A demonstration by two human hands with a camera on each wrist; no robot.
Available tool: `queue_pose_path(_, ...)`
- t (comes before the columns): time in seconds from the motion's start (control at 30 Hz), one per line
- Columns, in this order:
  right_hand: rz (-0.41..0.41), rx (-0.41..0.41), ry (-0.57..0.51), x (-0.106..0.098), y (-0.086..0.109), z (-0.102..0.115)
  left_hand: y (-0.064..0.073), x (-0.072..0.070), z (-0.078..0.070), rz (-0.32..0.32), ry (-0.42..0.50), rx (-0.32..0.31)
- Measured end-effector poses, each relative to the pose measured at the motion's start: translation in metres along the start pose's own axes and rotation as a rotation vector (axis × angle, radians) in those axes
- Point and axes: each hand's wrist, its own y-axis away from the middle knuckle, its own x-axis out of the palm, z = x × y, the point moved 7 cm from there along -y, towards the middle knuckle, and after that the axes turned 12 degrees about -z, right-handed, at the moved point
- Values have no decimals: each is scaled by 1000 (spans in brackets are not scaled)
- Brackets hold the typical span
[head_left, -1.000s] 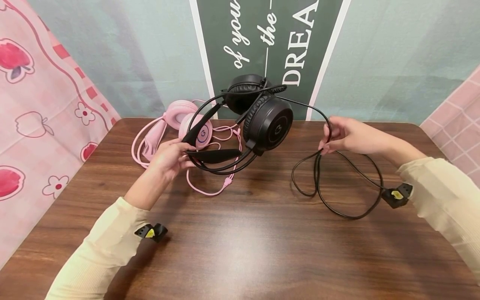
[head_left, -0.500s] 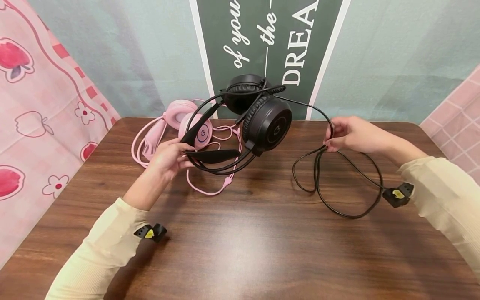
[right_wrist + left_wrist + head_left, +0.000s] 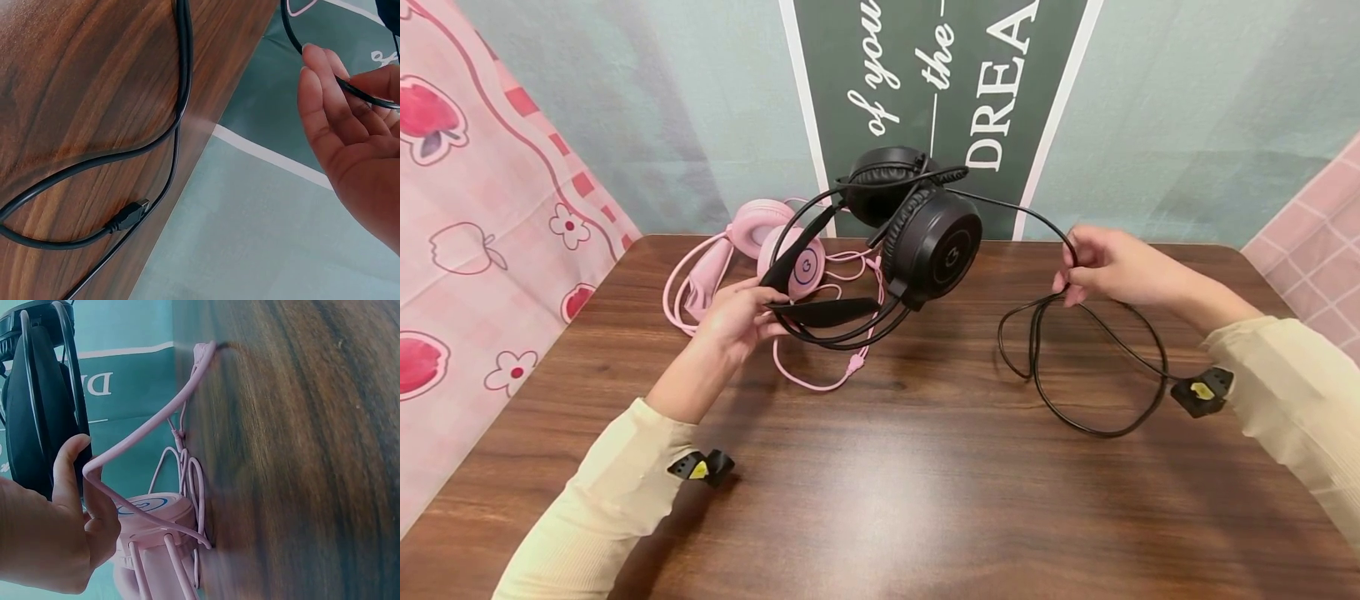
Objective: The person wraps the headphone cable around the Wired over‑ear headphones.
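Observation:
Black headphones (image 3: 936, 237) are held up off the table by my left hand (image 3: 737, 321), which grips the padded headband (image 3: 827, 312) between thumb and fingers. In the left wrist view that hand (image 3: 69, 519) is at the headband's edge, with a pink cable passing in front of its fingers. My right hand (image 3: 1105, 265) pinches the black cable (image 3: 1037, 218) off to the right. From there the cable drops in loops to the table, and the right wrist view shows its USB plug (image 3: 130, 214) lying on the wood.
Pink headphones (image 3: 758, 229) lie at the back left of the wooden table (image 3: 880, 500), partly behind the black pair, their pink cable (image 3: 808, 385) curling forward. A fabric backdrop with lettering (image 3: 940, 83) rises behind. Pink patterned cloth (image 3: 482, 275) borders the left side.
My right hand has moved slightly right with the black cable, drawing the small loop beneath it rightward. The black headphones have shifted a touch left; my left hand keeps its grip.

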Motion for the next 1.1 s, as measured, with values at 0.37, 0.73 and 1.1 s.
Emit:
queue_pose_path(0.37, 13, 31, 218, -1, 4, -7, 1, -4, -1, -4, 20, 5)
queue_pose_path(0.73, -140, -29, 418, -14, 5, -6, -1, -6, 2, -36, 47, -7)
queue_pose_path(1.1, -192, 21, 429, -24, 8, -12, 0, -6, 0, -37, 87, -13)
